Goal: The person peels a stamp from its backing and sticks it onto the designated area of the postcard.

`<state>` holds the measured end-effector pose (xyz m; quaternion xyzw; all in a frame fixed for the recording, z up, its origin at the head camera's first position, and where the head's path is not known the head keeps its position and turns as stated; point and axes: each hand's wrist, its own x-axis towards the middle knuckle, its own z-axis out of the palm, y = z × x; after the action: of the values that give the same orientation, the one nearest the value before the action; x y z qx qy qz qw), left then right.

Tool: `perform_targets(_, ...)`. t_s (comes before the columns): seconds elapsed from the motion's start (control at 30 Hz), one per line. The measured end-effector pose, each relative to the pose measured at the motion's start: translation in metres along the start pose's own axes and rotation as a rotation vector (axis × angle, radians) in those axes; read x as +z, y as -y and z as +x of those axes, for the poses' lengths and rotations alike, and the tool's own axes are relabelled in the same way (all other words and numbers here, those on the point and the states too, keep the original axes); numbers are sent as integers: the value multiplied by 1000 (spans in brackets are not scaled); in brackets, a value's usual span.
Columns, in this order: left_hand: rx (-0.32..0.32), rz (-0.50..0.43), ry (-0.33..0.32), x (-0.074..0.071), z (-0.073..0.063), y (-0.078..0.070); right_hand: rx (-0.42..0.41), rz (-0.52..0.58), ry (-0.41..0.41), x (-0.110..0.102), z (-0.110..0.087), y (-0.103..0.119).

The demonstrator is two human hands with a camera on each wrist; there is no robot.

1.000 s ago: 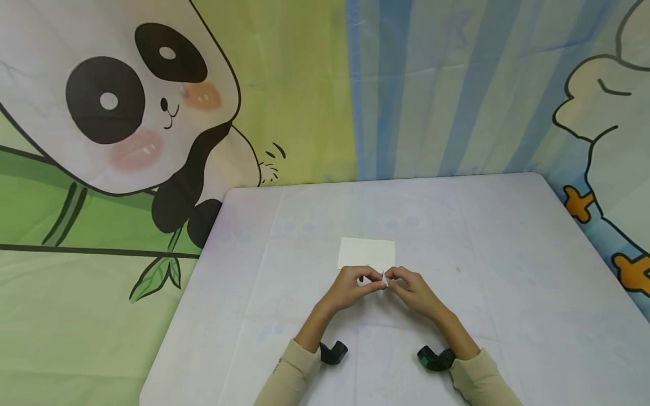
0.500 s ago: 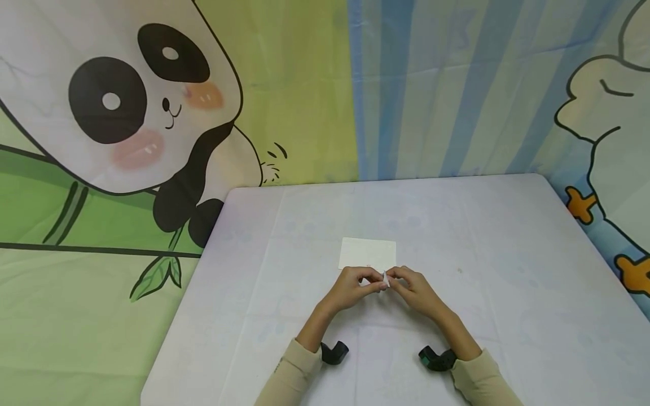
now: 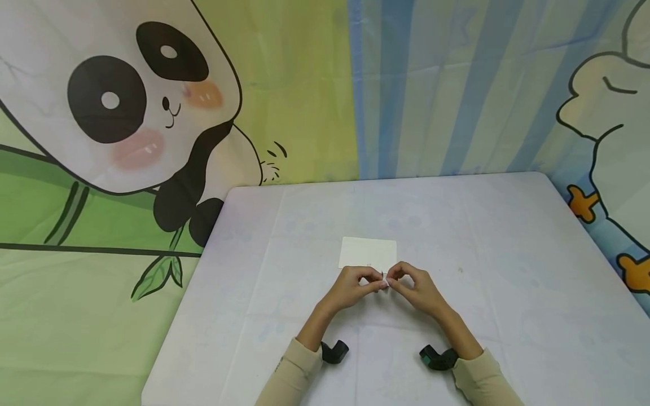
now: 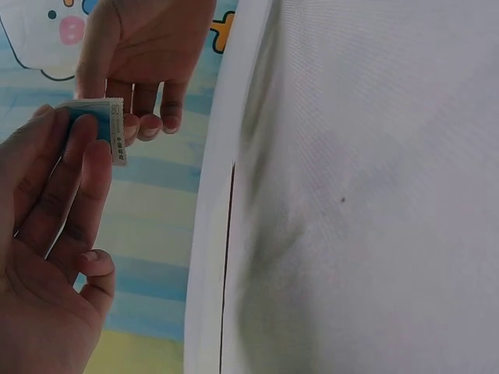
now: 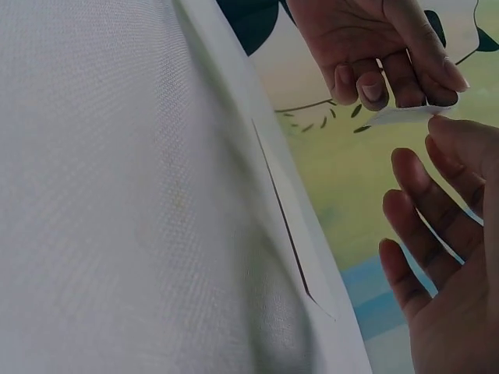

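Between my hands is a small postage stamp (image 4: 117,136) with a perforated edge, dark print along one side and a blue picture. My left hand (image 3: 352,287) grips it between thumb and fingers, which cover part of the picture in the left wrist view. Thumb and index finger of my right hand (image 3: 418,290) pinch at the stamp's other edge, while the remaining fingers (image 5: 421,241) are spread. Edge-on, the stamp shows as a thin white strip in the right wrist view. Just beyond both hands, a white paper rectangle (image 3: 368,251) with small reddish marks lies on the table.
A pale cloth covers the table (image 3: 508,237). Behind it hangs a printed backdrop (image 3: 299,101) with a panda and stripes. A black wrist device (image 3: 335,352) sits at the left cuff and another black device (image 3: 438,358) at the right cuff.
My right hand has risen slightly, its index finger more arched. The white piece between the fingertips looks less upright than before. My left hand stays nearly where it was.
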<state>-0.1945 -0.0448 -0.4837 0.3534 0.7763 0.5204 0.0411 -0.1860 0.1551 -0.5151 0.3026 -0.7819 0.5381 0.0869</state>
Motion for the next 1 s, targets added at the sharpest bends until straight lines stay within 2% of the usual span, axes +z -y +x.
perform_targets(0.13,-11,-8,7,-3,0,-8,-50,8,0,-5,3,17)
perform_targets(0.37,-14,2,4,-3,0,-8,-29,28,2,-7,3,20)
perform_targets(0.63,-44,15,-7,7,0,24,-83,51,3,-6,2,18)
perform_targets(0.83,-26,9,-11,7,0,29,-81,49,4,-6,2,17)
perform_targets(1.0,-21,60,-9,5,1,28,-85,51,2,-6,2,16)
